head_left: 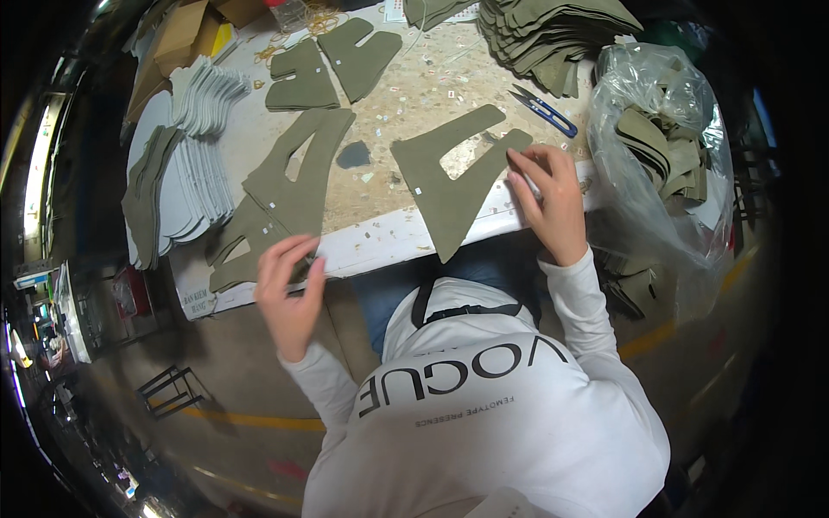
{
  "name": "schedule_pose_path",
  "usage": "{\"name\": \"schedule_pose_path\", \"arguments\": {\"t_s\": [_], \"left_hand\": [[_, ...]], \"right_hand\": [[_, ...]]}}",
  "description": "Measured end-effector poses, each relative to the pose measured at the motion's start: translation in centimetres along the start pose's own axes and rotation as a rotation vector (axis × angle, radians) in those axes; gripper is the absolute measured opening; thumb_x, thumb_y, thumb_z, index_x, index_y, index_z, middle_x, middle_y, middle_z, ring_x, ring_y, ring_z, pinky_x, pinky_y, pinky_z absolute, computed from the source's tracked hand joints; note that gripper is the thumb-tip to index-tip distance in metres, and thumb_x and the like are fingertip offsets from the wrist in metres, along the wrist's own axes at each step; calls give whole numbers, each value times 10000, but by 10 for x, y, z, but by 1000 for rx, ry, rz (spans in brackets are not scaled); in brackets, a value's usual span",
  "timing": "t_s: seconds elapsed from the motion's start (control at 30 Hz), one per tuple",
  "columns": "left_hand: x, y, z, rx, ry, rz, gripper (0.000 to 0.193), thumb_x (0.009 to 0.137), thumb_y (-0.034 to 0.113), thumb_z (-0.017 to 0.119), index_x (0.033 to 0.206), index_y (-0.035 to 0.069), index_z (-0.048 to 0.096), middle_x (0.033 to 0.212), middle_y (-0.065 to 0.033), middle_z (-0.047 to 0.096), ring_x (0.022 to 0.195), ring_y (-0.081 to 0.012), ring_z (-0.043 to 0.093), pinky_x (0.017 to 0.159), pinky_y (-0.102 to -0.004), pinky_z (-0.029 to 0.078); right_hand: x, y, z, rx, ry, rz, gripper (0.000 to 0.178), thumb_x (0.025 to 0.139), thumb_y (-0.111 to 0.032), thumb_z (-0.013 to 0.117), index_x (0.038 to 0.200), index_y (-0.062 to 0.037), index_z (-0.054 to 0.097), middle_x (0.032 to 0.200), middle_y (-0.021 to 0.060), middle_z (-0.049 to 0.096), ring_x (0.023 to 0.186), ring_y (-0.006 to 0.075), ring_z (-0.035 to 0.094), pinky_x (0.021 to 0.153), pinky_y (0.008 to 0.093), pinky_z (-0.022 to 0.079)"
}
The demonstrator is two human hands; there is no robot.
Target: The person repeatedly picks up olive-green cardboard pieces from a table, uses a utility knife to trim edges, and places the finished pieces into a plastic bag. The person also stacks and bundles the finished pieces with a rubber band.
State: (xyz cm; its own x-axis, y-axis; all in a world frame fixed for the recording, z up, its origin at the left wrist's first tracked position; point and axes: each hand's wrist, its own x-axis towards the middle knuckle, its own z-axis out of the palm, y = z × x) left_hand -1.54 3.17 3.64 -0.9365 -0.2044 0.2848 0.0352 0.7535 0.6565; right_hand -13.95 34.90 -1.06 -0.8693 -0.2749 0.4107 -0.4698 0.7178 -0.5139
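Here, the left hand (289, 298), fingers parted, hides some olive cloth (298, 177); the right hand (554, 197) touches another piece (436, 194), grip unclear.

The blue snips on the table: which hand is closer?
Right. The right hand is just below the blue snips in the picture, at one end of an olive piece. The left hand is farther off, lower left, by other olive pieces.

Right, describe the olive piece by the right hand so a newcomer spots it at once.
Find the worktable with the white front border. On it, just left of the right hand, which is at one of its prongs, lies a flat, forked olive piece. Unlike the other olive pieces, it lies on its own, its pointed end at the table's front edge.
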Motion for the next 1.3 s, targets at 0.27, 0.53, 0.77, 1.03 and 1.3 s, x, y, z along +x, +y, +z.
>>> {"name": "schedule_pose_path", "arguments": {"t_s": [0.27,0.53,0.77,1.03,1.3], "left_hand": [[59,80,142,-70,-133,230,198,782,127,750,912,26,639,853,-124,630,817,-320,626,755,-388,500],[80,62,167,-140,-240,213,241,738,203,792,842,32,657,758,-106,612,713,-280,600,653,-383,473],[81,52,164,-476,-359,-34,151,859,145,716,949,27,693,741,23,643,659,-28,499,590,-211,385],[82,54,161,-509,-389,-62,175,863,113,706,1008,17,692,795,29,668,687,-16,517,603,-188,390],[83,51,162,-494,-419,-91,166,870,111,696,998,4,690,795,32,675,689,-4,511,601,-180,378]], "right_hand": [[51,50,14,-102,152,58,280,882,-115,652,1154,-52,668,1054,118,623,972,325,603,839,393,487],[37,38,-5,175,217,153,137,921,-122,611,1008,-22,645,747,136,616,677,285,636,608,343,474],[2,-3,-2,300,-43,245,302,844,-310,743,1010,-70,664,638,89,617,553,248,617,528,334,451],[2,-10,8,163,-28,263,282,862,-359,716,960,-99,667,683,103,670,598,310,662,526,386,477],[1,-11,12,131,40,298,281,864,-356,716,946,-92,664,651,100,655,573,303,655,503,377,471]]}}
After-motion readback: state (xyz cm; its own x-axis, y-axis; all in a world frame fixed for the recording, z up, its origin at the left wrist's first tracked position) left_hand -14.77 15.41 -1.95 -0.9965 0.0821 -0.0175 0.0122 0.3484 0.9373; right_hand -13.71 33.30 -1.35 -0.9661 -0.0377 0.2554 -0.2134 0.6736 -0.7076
